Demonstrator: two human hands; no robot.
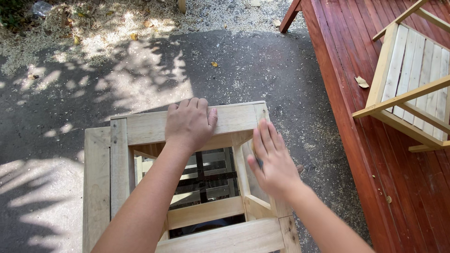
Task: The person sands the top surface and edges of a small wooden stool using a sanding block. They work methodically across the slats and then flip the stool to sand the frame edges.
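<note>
Pressing my open left hand (pixel 190 122) flat on the wooden frame (pixel 140 129), my right hand (pixel 272 159), fingers flat, rubs its right rail, risking splinters.

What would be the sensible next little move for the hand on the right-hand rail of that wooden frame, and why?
Probably a short stroke further along the right rail. The right hand lies flat on that rail of the pale wooden frame, with something small and dark, hard to make out, under the palm. The left hand presses on the far rail and steadies the frame. Sawdust covers the ground.
</note>
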